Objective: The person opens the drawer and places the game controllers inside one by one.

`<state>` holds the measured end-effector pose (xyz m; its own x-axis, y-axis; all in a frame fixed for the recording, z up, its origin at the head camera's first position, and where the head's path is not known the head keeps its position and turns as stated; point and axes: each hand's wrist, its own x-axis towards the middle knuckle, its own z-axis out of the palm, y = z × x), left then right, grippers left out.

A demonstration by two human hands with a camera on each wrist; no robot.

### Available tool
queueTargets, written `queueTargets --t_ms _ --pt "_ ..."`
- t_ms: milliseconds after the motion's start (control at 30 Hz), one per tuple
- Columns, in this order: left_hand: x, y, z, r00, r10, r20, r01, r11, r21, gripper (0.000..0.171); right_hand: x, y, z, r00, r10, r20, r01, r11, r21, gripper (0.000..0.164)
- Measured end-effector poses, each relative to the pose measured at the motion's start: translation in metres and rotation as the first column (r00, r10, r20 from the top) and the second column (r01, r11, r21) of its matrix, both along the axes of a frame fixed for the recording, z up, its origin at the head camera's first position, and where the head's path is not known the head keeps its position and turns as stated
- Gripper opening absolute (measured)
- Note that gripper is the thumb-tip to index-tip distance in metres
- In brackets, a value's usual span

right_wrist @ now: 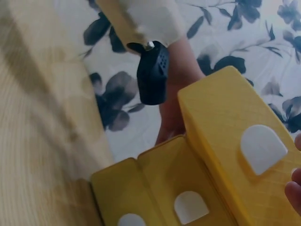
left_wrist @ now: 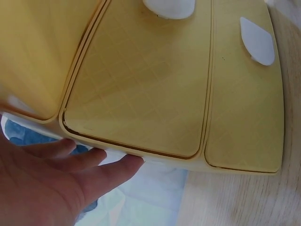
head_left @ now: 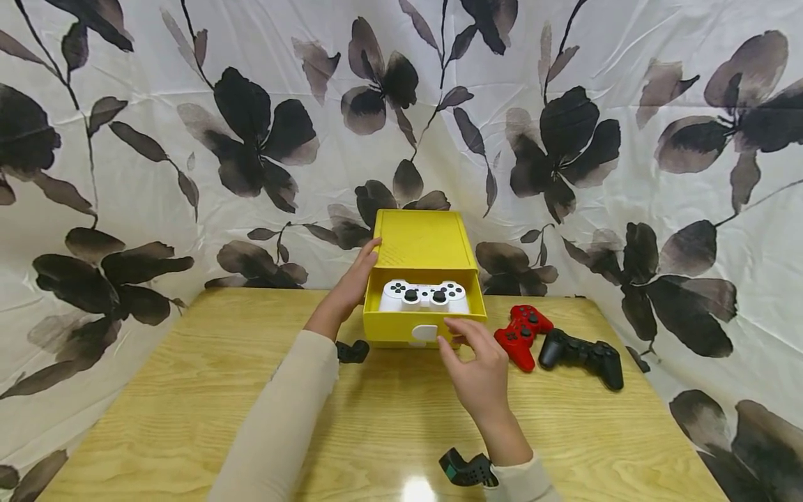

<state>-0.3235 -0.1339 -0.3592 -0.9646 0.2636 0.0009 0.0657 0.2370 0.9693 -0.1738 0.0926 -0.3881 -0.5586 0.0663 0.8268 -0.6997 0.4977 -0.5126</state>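
A yellow drawer unit stands toward the back of the table. Its top drawer is pulled out, and a white game controller lies inside. My left hand rests against the unit's left side, fingers extended along the edge in the left wrist view. My right hand is in front of the drawer, its loosely bent fingers close to the white pull tab. I cannot tell whether they touch the drawer front. Two lower drawers with white tabs are closed.
Right of the unit, a red game controller and a black game controller lie side by side on the wooden table. A floral cloth hangs behind and at both sides. Black wrist cameras sit on both wrists.
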Motion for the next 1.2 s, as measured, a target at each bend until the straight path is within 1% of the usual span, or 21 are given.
queueTargets --t_ms 133,267,400,667,900,1033,1200 --pt "0.0 0.001 0.001 1.0 0.007 -0.017 -0.007 1.0 -0.002 0.052 -0.001 -0.003 -0.006 1.0 0.02 0.011 -0.019 0.998 -0.066 0.03" --pt "0.002 0.002 0.001 1.0 0.006 -0.013 -0.006 1.0 -0.003 0.052 -0.002 -0.006 -0.009 0.999 0.033 0.021 -0.031 0.994 -0.108 0.03" --pt "0.002 0.002 0.0 1.0 0.012 -0.007 -0.012 1.0 -0.002 0.051 -0.002 -0.009 -0.01 0.998 0.053 0.029 -0.049 0.989 -0.141 0.027" --pt "0.003 0.002 0.001 1.0 0.01 -0.012 -0.01 1.0 -0.004 0.051 -0.005 -0.015 -0.011 0.998 0.036 0.046 -0.028 0.985 -0.168 0.024" --pt "0.004 0.002 0.002 1.0 0.003 -0.021 -0.003 1.0 -0.013 0.052 -0.008 -0.021 -0.014 0.999 -0.002 0.038 0.009 0.984 -0.18 0.026" --pt "0.003 0.002 0.002 1.0 0.002 -0.008 -0.002 1.0 -0.013 0.051 -0.009 -0.022 -0.016 0.999 0.001 0.049 0.008 0.982 -0.189 0.023" --pt "0.004 0.001 0.004 1.0 -0.01 0.013 0.01 1.0 -0.014 0.052 -0.008 -0.021 -0.016 0.996 0.005 0.087 0.012 0.981 -0.192 0.019"
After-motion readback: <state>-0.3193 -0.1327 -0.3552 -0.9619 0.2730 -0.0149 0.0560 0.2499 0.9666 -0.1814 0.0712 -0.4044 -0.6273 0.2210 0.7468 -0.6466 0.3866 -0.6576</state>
